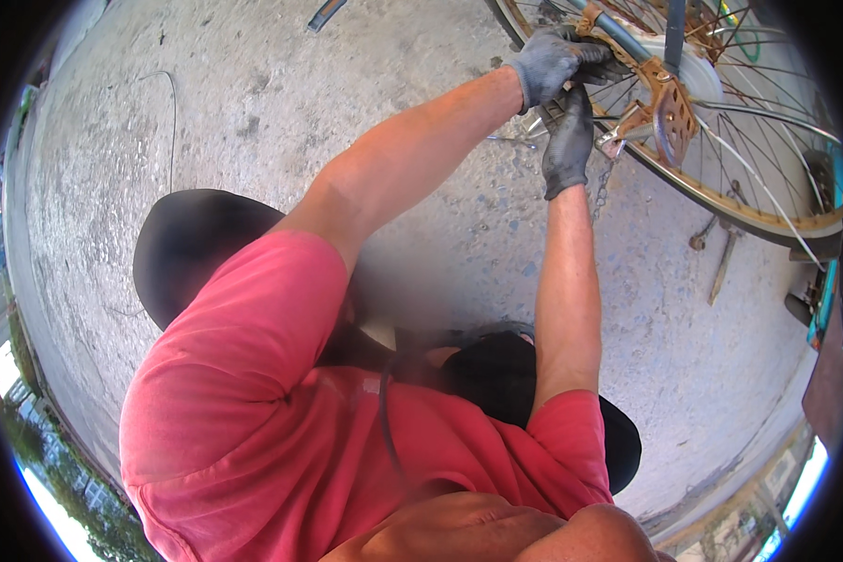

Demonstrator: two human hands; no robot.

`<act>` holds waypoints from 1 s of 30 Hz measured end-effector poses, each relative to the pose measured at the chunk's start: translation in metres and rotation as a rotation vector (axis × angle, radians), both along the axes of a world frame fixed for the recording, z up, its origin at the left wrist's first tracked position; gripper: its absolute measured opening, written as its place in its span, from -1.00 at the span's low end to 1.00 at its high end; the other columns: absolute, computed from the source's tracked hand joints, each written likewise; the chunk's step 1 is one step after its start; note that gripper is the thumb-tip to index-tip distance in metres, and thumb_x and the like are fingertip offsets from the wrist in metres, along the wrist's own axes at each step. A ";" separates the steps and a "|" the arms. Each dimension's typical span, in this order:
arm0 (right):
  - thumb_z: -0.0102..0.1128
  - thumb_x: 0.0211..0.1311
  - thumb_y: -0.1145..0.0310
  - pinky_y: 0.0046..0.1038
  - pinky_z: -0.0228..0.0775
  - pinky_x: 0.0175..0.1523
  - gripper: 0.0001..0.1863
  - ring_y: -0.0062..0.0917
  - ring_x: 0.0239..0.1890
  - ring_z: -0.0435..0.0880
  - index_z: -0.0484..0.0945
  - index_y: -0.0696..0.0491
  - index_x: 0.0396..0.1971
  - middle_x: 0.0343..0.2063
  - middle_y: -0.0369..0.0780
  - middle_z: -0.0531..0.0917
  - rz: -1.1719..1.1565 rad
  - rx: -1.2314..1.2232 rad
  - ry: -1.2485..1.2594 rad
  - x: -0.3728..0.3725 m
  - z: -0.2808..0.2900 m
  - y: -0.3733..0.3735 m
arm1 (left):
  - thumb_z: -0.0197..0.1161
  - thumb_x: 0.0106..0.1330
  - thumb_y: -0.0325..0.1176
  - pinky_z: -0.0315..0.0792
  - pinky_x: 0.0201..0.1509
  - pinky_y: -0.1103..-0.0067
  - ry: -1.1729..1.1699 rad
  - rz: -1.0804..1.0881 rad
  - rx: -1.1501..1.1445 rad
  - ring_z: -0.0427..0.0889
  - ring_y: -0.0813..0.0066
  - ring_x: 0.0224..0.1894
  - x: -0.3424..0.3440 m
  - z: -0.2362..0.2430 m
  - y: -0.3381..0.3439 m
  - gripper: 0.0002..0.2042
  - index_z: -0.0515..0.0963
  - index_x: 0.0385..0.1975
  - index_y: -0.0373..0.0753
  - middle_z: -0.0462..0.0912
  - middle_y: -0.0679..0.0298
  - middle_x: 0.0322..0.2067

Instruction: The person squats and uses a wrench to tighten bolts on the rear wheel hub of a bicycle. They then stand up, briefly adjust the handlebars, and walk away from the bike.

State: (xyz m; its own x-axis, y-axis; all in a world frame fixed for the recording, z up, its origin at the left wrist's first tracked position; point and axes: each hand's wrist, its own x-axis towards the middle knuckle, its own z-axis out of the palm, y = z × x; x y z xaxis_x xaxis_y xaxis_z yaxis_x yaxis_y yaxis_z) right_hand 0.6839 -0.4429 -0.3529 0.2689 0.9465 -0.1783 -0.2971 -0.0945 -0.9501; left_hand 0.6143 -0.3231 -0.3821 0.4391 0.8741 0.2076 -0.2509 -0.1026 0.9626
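Observation:
My left hand [560,64], in a grey work glove, is closed beside the rusty metal frame end of a bicycle. What its fingers hold is hidden. Just below it my right hand [569,142], gloved alike, is raised with fingers bent at the wheel's edge; their grip is hidden too. The spoked bicycle wheel [757,221] lies at the upper right, its rim worn and brownish. A rusty bracket [667,114] sits near its hub, to the right of both hands. A length of chain [602,184] hangs beside my right wrist.
A thin metal tool [515,141] lies on the concrete floor left of my right hand. Rusty long tools [724,258] rest below the wheel. A curved wire [173,126] lies at the left, a blue-grey object [326,14] at the top. A teal frame tube [839,173] stands far right.

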 end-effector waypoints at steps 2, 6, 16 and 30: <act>-0.07 0.49 0.10 -0.40 0.38 0.18 -0.44 -0.48 0.10 0.54 0.19 0.13 0.32 0.14 -0.14 0.48 -0.052 0.025 0.070 0.001 -0.001 0.004 | 0.19 0.19 -0.46 0.50 0.13 0.45 -0.016 -0.018 -0.035 0.65 0.24 0.00 -0.001 0.004 -0.002 -0.54 0.52 0.15 -0.10 0.66 0.17 -0.02; -0.12 0.50 0.02 -0.38 0.37 0.17 -0.45 -0.48 0.08 0.54 0.23 0.07 0.30 0.11 -0.17 0.50 -0.130 0.091 0.045 0.001 -0.005 0.006 | 0.11 0.35 -0.44 0.53 0.13 0.44 0.018 0.015 0.072 0.67 0.25 -0.03 -0.007 0.023 -0.014 -0.68 0.51 0.07 -0.35 0.66 0.06 -0.05; -0.12 0.46 0.01 -0.39 0.39 0.09 -0.56 -0.47 -0.09 0.56 0.53 0.08 -0.10 -0.17 -0.20 0.62 -0.333 0.220 0.234 -0.006 0.001 0.054 | 0.01 0.40 -0.44 0.55 0.09 0.41 -0.581 -0.162 -0.501 0.68 0.25 -0.07 -0.005 0.048 -0.024 -0.72 0.50 -0.01 -0.47 0.65 -0.01 -0.10; -0.01 0.40 0.25 -0.39 0.45 0.06 -0.68 -0.49 -0.11 0.61 0.55 0.15 -0.07 -0.16 -0.21 0.65 -0.341 0.215 0.290 -0.003 0.013 0.063 | 0.16 0.29 -0.46 0.57 0.01 0.48 0.003 0.177 -0.054 0.66 0.32 -0.16 -0.004 0.071 -0.026 -0.80 0.57 -0.11 -0.26 0.66 0.10 -0.20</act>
